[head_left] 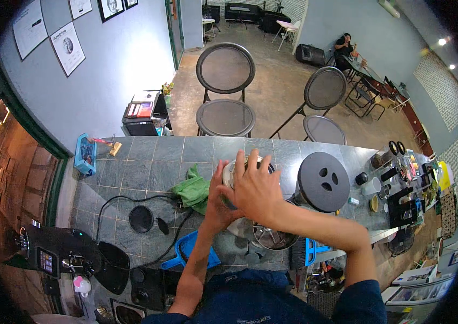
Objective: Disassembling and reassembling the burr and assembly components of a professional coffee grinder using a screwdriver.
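I see a round part (228, 175) above the counter (145, 175). The left hand (220, 201) curls round its side. The right hand (257, 190) spreads its fingers over the top. Nearby, a metal pot (277, 248) has metal bars inside. A blue box (82, 162) sits far left.

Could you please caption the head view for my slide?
Left hand and right hand around a rounded object beside green cloth.
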### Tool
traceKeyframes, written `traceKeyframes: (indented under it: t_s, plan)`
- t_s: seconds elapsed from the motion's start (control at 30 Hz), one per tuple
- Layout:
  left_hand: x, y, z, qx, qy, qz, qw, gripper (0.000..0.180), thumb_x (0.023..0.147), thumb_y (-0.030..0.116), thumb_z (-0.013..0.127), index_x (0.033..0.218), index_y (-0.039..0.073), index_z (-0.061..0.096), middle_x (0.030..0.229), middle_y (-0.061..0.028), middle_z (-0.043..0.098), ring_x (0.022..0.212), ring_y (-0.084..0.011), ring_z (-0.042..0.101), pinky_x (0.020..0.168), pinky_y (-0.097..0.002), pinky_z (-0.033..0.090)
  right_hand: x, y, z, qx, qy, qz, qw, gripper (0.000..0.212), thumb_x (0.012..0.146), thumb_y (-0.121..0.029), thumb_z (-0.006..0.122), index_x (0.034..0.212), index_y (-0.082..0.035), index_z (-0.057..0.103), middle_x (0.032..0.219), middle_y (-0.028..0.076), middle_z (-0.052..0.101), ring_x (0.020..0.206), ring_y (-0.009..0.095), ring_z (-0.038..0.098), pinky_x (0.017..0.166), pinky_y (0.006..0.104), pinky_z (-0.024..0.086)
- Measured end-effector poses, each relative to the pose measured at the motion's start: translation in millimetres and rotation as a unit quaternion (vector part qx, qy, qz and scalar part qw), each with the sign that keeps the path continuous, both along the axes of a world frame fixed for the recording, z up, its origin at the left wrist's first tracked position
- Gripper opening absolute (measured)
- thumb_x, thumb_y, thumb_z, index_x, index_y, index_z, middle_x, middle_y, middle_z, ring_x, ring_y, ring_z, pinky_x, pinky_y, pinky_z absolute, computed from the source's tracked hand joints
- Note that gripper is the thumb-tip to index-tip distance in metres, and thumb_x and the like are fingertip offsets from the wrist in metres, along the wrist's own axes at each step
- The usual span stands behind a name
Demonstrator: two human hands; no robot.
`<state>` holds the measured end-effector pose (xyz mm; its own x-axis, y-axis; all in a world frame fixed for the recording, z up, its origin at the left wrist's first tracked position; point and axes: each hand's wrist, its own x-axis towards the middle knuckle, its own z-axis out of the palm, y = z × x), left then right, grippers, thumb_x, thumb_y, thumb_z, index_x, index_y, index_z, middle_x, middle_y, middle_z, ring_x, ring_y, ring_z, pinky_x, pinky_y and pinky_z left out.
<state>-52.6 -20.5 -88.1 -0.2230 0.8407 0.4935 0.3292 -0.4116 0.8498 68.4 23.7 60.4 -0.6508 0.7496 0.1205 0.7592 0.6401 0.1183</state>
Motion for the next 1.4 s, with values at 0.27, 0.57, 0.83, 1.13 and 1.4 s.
traceKeyframes:
  t_s: [0.27, 0.57, 0.83, 1.13, 1.4]
  plan:
    - [3.9, -2.2, 16.5, -0.029, -0.046, -0.020, 0.998, 0.148, 0.055, 0.040, 0.105, 0.170, 0.003, 0.021, 0.171, -0.0195, 0.034, 0.156, -0.0403, 0.034, 0.128, -0.0520, 0.029, 35.6, 29.4, -5.3, 0.008, 0.071, 0.216, 0.974, 0.061, 0.094, -0.052, 0.071, 0.141, -0.015, 0.061, 0.149, 0.021, 0.052, 0.130, 0.048, 0.052, 0.090, 0.0634, 0.051]
    - [3.1, 0.6, -2.6, -0.003, -0.037, -0.016, 0.999, 0.149, 0.055, 0.045, 0.105, 0.170, 0.003, 0.021, 0.171, -0.0193, 0.034, 0.157, -0.0399, 0.033, 0.127, -0.0539, 0.028, 26.3, 27.5, 7.6, -0.052, 0.056, 0.203, 0.976, 0.078, 0.094, -0.058, 0.071, 0.151, -0.009, 0.051, 0.150, 0.020, 0.051, 0.133, 0.047, 0.051, 0.102, 0.0624, 0.047]
    - [1.7, -3.3, 17.1, -0.041, 0.003, -0.012, 0.999, 0.145, 0.059, 0.031, 0.107, 0.170, 0.004, 0.017, 0.171, -0.0175, 0.032, 0.156, -0.0345, 0.036, 0.127, -0.0484, 0.033, 8.4, 16.9, -3.2, -0.038, 0.049, 0.015, 0.998, 0.083, 0.095, -0.056, 0.068, 0.147, 0.006, 0.050, 0.143, 0.023, 0.055, 0.119, 0.047, 0.057, 0.083, 0.0580, 0.055]
    - [5.2, 0.6, 1.8, -0.045, -0.108, -0.051, 0.992, 0.156, 0.050, 0.046, 0.107, 0.171, 0.004, 0.017, 0.171, -0.0166, 0.034, 0.155, -0.0386, 0.035, 0.127, -0.0522, 0.030, 44.7, 77.6, -1.8, -0.085, 0.083, 0.440, 0.890, 0.075, 0.095, -0.052, 0.067, 0.147, 0.001, 0.053, 0.149, 0.020, 0.054, 0.135, 0.049, 0.050, 0.099, 0.0644, 0.048]
    - [2.7, -1.4, 12.0, -0.012, -0.001, 0.004, 1.000, 0.142, 0.060, 0.040, 0.104, 0.170, 0.003, 0.021, 0.170, -0.0170, 0.035, 0.156, -0.0363, 0.035, 0.129, -0.0501, 0.028, 3.7, 9.5, -4.0, -0.039, 0.100, -0.001, 0.994, 0.076, 0.092, -0.051, 0.071, 0.142, 0.003, 0.054, 0.137, 0.034, 0.053, 0.121, 0.051, 0.056, 0.089, 0.0611, 0.051]
